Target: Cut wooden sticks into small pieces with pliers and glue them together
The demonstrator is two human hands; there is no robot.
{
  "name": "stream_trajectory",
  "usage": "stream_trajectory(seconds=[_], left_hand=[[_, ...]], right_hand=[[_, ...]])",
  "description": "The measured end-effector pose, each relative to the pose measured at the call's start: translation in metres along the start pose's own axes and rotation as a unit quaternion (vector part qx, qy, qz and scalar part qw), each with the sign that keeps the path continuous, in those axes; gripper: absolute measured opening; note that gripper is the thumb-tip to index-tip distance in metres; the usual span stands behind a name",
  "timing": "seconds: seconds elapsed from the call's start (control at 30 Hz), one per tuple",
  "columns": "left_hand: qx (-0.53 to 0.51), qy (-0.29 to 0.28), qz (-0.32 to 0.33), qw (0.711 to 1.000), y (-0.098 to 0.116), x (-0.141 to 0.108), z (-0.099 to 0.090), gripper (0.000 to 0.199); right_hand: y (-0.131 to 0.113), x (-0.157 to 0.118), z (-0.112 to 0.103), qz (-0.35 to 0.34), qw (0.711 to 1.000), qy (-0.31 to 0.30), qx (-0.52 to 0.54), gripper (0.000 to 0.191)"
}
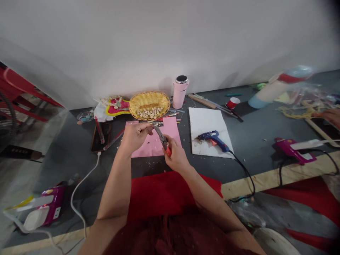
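My right hand [174,153] is closed around the red handle of what looks like a pair of pruning shears [159,134], its grey jaws pointing up and left. At the tip of the jaws, my left hand [137,136] is pinched on something too small to make out. Both hands are over a pink sheet of paper [148,150] scattered with small crumbs. Just beyond lies a yellow wicker basket [138,101] holding many small pale pieces [151,113]. Thin sticks or pencils [172,115] lie between basket and paper.
A blue glue gun [214,139] rests on a white board [204,118] at right, its cord running over the table edge. A pink flask [180,92] stands by the wall. Left are a phone [101,138] and purple power strip [54,202]. Another person's hand [329,116] shows far right.
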State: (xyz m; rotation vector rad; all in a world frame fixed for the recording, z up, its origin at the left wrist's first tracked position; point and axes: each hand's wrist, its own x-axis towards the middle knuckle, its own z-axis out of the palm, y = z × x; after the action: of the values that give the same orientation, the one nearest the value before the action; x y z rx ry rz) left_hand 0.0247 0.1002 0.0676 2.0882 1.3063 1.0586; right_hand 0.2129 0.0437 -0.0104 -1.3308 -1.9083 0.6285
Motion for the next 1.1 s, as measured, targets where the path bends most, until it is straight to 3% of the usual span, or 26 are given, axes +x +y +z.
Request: stream_trajectory(seconds=[0.3, 0.73, 1.1], left_hand=[[0.042, -0.015, -0.025, 0.999, -0.002, 0.0, 0.001, 0.017], [0.03, -0.076, -0.018, 0.997, -0.002, -0.001, -0.008, 0.02], [0.057, -0.07, -0.051, 0.995, -0.002, 0.0, -0.003, 0.02]], right_hand=[[0.001, -0.001, 0.003, 0.027, 0.999, -0.008, -0.025, 0.059], [0.0, 0.002, 0.003, -0.01, 1.0, -0.017, 0.001, 0.065], [-0.001, -0.001, 0.003, 0.029, 0.998, -0.026, -0.042, 0.058]])
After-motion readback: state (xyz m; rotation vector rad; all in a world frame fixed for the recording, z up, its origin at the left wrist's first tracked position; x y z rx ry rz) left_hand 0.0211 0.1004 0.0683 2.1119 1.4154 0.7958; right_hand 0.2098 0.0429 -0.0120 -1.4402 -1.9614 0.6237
